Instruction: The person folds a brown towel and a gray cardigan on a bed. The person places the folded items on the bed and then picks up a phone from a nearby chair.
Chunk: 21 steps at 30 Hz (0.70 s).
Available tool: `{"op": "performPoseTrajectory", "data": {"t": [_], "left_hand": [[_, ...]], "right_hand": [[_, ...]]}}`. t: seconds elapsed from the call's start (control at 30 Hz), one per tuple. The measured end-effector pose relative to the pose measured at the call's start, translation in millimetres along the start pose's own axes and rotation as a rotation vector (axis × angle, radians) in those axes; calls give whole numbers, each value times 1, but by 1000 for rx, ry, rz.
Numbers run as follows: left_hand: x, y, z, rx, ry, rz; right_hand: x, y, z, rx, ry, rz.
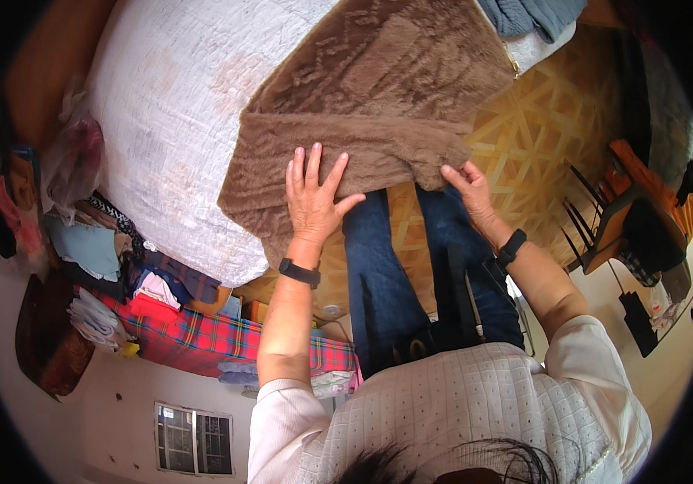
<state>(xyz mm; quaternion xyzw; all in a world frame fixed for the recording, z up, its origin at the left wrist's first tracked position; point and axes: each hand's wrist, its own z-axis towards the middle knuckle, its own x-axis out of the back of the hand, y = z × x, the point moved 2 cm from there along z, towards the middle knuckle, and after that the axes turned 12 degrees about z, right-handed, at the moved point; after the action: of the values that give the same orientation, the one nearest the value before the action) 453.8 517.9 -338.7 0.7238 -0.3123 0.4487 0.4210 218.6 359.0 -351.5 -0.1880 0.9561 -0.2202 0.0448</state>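
Note:
A brown plush garment (419, 66) lies spread over the near edge of a bed with a white quilted cover (171, 121). One sleeve-like strip of it runs crosswise along the near side. My left hand (316, 196) rests palm down on this strip, its fingers spread and gripping nothing. At the strip's right end, my right hand (470, 190) pinches the edge between thumb and fingers. Part of the garment's near edge hangs off the bed, close to my legs in blue jeans (376, 260). A small metal zipper piece (515, 68) shows at the right edge.
Blue-grey folded fabric (518, 15) lies at the bed's far right corner. To the left, clothes and a red plaid cloth (201, 336) cover a surface by the wall. A wooden chair (630, 224) stands on the patterned floor (540, 127) at right.

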Motion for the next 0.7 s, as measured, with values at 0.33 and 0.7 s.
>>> {"op": "performPoseTrajectory", "data": {"t": [0.33, 0.7], "left_hand": [[-24, -15, -8, -147, -163, 147], [-1, -13, 2, -131, 48, 113]], "right_hand": [[15, -15, 22, 370, -81, 1], [35, -11, 38, 146, -85, -9]]}}
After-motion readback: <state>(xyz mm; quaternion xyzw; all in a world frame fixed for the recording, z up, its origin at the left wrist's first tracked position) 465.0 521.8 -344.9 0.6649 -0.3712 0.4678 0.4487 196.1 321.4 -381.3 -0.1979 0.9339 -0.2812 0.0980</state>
